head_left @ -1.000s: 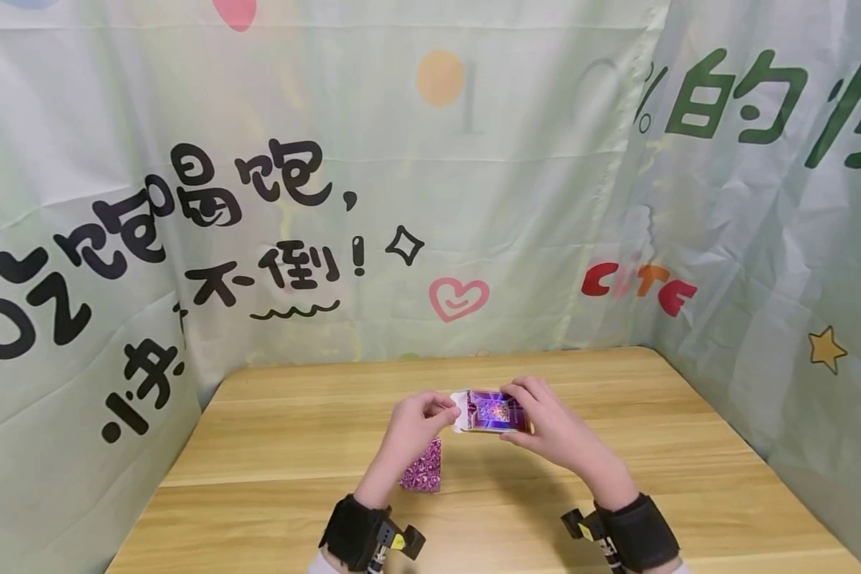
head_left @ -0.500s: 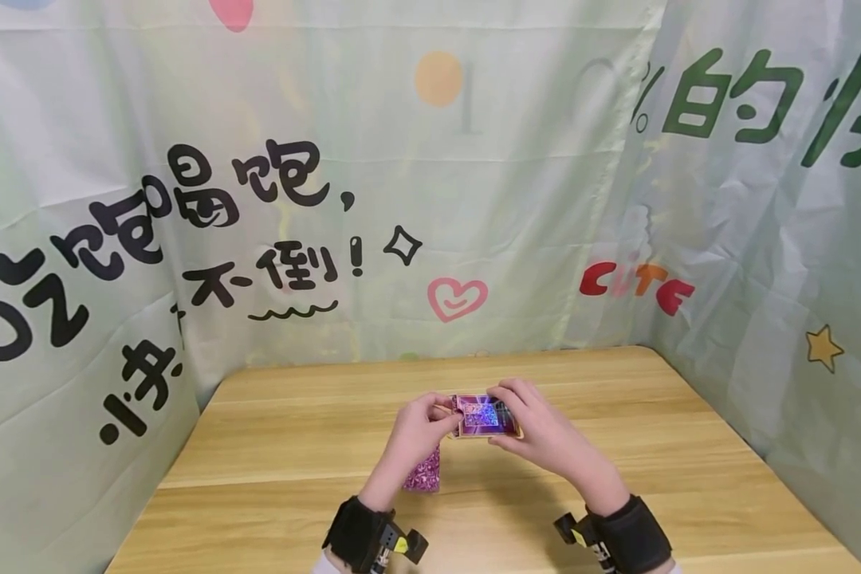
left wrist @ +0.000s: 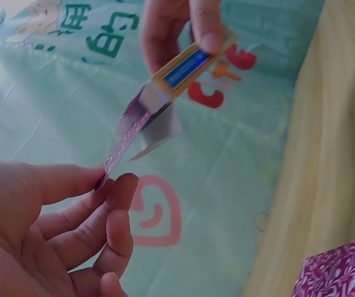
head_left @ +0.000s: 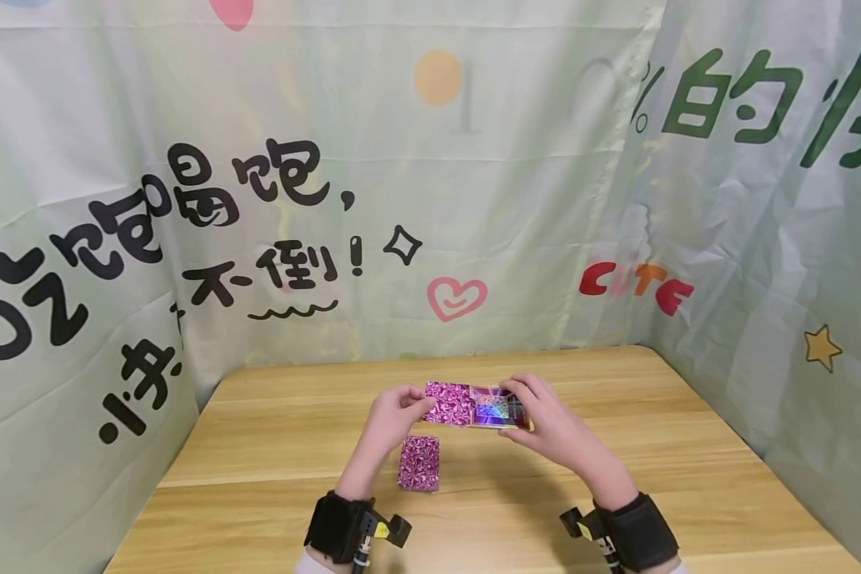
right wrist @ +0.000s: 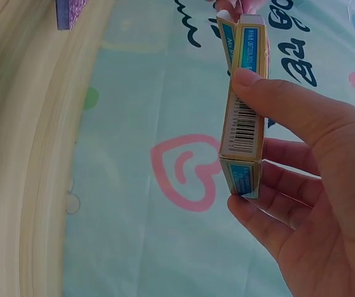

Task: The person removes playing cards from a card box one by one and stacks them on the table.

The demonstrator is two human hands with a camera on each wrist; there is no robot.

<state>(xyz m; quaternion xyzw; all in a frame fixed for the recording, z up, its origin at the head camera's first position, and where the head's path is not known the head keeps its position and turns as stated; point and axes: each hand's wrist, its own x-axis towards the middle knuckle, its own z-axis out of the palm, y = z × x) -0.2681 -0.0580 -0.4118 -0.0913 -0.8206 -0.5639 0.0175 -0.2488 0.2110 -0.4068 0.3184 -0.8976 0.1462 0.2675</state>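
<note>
Out of the open end of a small purple card box [head_left: 489,406] juts a thin purple-and-white patterned playing card [head_left: 446,402]. My left hand [head_left: 390,416] pinches the card's far-left edge between thumb and fingertips. My right hand [head_left: 551,426] grips the opposite end of the box, thumb on its narrow barcoded side [right wrist: 242,127] in the right wrist view. A white inner flap [left wrist: 159,133] hangs loose at the box mouth in the left wrist view. Below the hands, a stack of cards [head_left: 419,464] with the same pattern lies on the table.
The wooden table [head_left: 280,454] has light grain and rounded far corners. Pale green printed cloth [head_left: 531,207] hangs along its back and both sides. Each wrist wears a black strap [head_left: 339,526] with a small camera.
The white flap showed first, then the left hand closed in at the box mouth. Now that hand has moved left, drawing the patterned card partly out, and the stack on the table is uncovered.
</note>
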